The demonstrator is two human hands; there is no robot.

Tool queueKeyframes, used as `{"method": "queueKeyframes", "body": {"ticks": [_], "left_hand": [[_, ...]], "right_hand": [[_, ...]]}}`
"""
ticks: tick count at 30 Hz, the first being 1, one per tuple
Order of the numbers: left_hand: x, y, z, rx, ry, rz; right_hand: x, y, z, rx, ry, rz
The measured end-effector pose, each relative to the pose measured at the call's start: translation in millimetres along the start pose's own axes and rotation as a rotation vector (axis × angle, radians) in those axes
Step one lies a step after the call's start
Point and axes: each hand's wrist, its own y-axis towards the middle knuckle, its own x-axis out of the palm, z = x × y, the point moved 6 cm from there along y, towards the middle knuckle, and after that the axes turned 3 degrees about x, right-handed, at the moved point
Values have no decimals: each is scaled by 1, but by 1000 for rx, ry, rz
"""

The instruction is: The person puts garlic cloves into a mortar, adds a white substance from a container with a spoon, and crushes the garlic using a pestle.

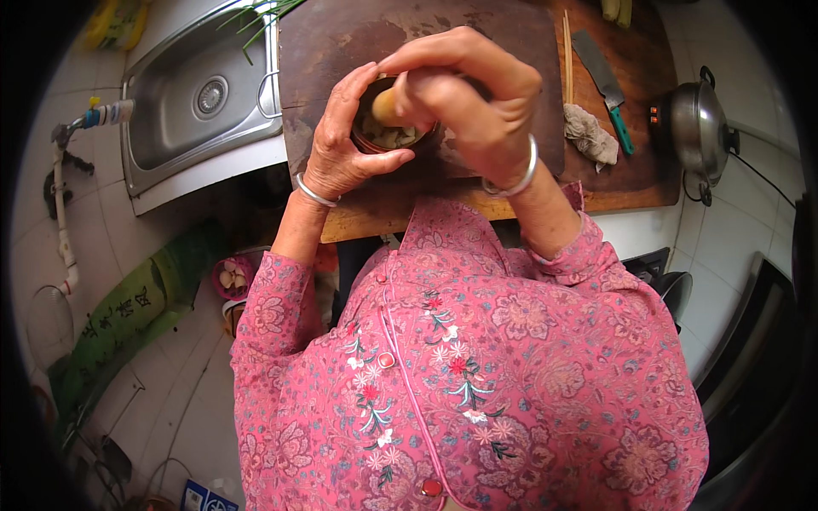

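A round brown mortar [367, 144] stands on a dark board [332, 38], with pale chopped pieces [386, 135], perhaps garlic, inside. My left hand [342, 131] wraps the mortar's left side, its thumb along the near rim. Over the opening, my right hand [470, 102] grips a wooden pestle [385, 107], whose rounded part shows beside the fingers and reaches into the mortar. The right hand hides the pestle's other end and much of the mortar's right side. Both wrists wear silver bangles.
Right of the board lie a cleaver [599, 67] with a green handle, chopsticks [567, 57] and a crumpled cloth [588, 135]. Beyond them stands a lidded metal pot [698, 131]. A steel sink [172, 108] is at the left, with green stalks [271, 16] over its far corner.
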Motion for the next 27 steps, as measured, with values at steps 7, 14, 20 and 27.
{"method": "queueKeyframes", "body": {"ticks": [7, 14, 20, 27], "left_hand": [[4, -2, -7, -134, -38, -58], [8, -2, -13, -73, -50, -63], [0, -5, -3, -18, -5, 2], [6, 2, -9, -64, -71, -26]], "right_hand": [[4, -7, 37, 42, 9, -65], [17, -8, 36, -84, -196, -115], [-6, 5, -1, 37, 176, -12], [7, 0, 45, 138, -96, -137]]}}
